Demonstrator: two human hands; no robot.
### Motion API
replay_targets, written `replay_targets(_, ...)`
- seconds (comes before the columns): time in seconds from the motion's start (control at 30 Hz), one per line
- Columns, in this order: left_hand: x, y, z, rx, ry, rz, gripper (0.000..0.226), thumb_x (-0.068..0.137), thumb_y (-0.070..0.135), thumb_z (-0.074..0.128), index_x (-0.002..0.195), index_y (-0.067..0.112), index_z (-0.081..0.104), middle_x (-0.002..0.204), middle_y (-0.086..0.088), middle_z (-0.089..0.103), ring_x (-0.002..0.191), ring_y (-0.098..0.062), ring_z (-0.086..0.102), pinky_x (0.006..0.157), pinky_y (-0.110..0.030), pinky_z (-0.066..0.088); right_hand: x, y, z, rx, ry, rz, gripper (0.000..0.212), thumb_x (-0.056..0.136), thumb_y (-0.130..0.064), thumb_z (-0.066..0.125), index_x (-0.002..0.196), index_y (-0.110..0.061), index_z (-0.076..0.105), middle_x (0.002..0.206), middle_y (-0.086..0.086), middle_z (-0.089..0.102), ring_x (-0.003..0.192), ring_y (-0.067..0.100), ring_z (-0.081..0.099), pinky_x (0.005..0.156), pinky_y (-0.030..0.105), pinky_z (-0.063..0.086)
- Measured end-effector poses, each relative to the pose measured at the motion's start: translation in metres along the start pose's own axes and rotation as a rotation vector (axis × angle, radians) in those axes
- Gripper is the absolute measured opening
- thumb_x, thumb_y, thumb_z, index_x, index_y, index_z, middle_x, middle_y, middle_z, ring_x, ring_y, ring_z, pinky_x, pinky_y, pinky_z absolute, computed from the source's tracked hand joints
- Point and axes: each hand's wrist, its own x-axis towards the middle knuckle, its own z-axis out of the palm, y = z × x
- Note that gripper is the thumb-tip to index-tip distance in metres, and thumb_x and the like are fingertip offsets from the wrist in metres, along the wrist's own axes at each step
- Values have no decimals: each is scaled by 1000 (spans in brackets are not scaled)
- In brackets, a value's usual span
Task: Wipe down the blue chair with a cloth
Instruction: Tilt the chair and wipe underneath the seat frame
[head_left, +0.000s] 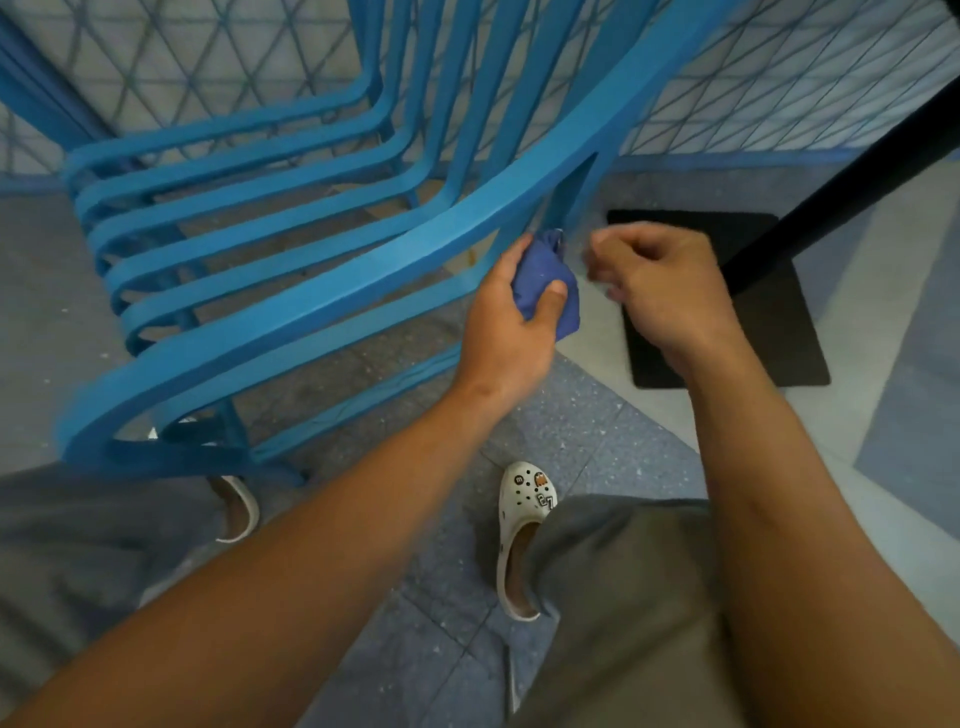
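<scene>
The blue chair (291, 244) faces lower left, its armrest running from lower left to upper right. The left hand (506, 322) grasps a bunched cloth (550, 280) against the rear upright; the right hand (660, 286) hovers beside it, fingers curled, holding nothing

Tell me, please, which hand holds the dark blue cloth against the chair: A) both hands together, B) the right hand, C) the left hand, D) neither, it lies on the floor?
C: the left hand grips the bunched cloth beside the blue chair, while the right hand hangs curled nearby and looks empty.
</scene>
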Motion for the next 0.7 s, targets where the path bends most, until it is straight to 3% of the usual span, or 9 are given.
replay_targets(0.07, 9, -19, 0, 8, 29, 21, 53, 97, 17, 64, 147, 10, 46, 146, 1, 52, 134, -8, 48, 115, -22, 35, 14, 1, -1, -86, 111, -147, 29, 97, -29, 66, 124, -17, 68, 108, -6, 70, 93, -7, 63, 87, 13, 51)
replay_targets(0.13, 16, -39, -2, 54, 17, 18, 56, 96, 17, 64, 148, 8, 45, 148, -2, 51, 136, -13, 48, 117, -32, 38, 23, 0, 5, -70, 117, -238, 33, 98, -26, 65, 130, -20, 62, 110, -10, 66, 96, -15, 59, 84, 5, 45)
replay_targets(0.23, 23, -58, -6, 105, 10, 15, 59, 95, 19, 65, 149, 7, 45, 149, -7, 51, 137, -16, 48, 116, -34, 39, 32, 1, 17, -55, 95, -316, 33, 98, -22, 64, 129, -15, 67, 103, -17, 67, 93, -14, 59, 84, 11, 48)
replay_targets(0.37, 43, -48, -5, 134, 7, 126, 59, 93, 17, 69, 147, 7, 47, 150, -1, 49, 140, -12, 44, 117, -20, 32, 39, 4, 22, 0, 175, -327, 30, 96, -31, 66, 122, -18, 73, 97, -16, 74, 88, -1, 68, 82, 23, 55)
replay_targets(0.43, 58, -37, -3, 158, 10, 189, 58, 93, 20, 68, 146, 4, 49, 150, -4, 50, 142, -17, 43, 120, -28, 31, 42, 5, 22, 24, 184, -327, 30, 96, -32, 66, 121, -17, 74, 102, -13, 76, 90, 2, 69, 84, 25, 55)
replay_targets(0.47, 65, -31, -2, 175, 32, 197, 58, 93, 24, 68, 144, 3, 51, 149, -7, 51, 141, -20, 44, 120, -31, 30, 44, 6, 21, 33, 183, -328, 31, 96, -32, 66, 121, -16, 74, 104, -11, 76, 90, 2, 69, 83, 25, 55)
replay_targets(0.6, 70, -19, 5, 155, 137, 219, 58, 92, 29, 70, 139, -1, 54, 144, -11, 55, 138, -22, 47, 116, -18, 29, 50, 10, 18, 61, 160, -339, 28, 98, -23, 64, 120, -10, 74, 94, -15, 72, 82, -6, 64, 76, 15, 50)
replay_targets(0.7, 61, -44, 8, 165, 115, 196, 45, 91, 21, 72, 131, 1, 64, 124, -6, 66, 121, -12, 58, 109, -28, 44, 52, 11, 16, 95, 134, -348, 26, 100, -17, 61, 121, -6, 73, 90, -17, 70, 82, -6, 63, 75, 14, 50)
